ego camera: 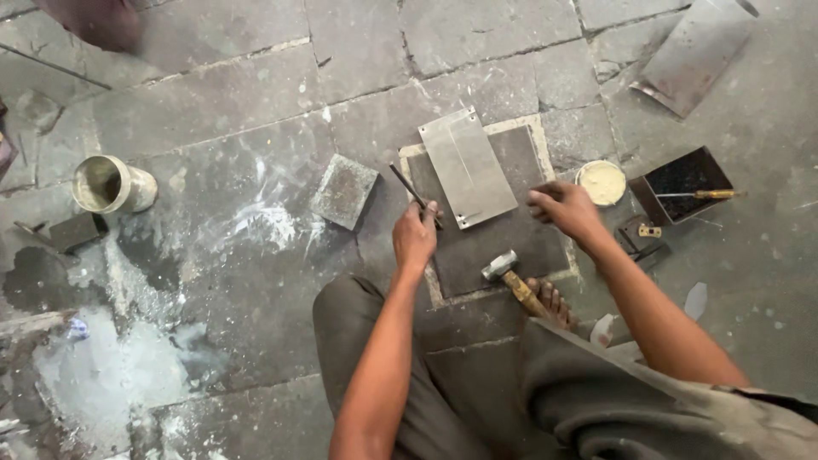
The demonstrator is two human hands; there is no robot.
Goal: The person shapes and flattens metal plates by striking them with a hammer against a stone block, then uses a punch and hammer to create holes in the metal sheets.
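I squat over a dark flat slab (511, 243) set in the stone floor. A rectangular grey metal sheet (467, 166) lies on it, tilted. My left hand (415, 236) is closed around a thin dark rod-like tool (409, 189) at the sheet's near left corner. My right hand (564, 209) hovers beside the sheet's right edge, fingers curled, with nothing visible in it. A hammer (508, 274) with a wooden handle lies on the slab between my hands, next to my foot (552, 301).
A small square metal block (343, 192) lies left of the slab. A tin can (111, 184) stands further left. Right of the slab sit a round container of pale paste (601, 181), a dark open box (687, 181) with a screwdriver, and a bent metal sheet (694, 55).
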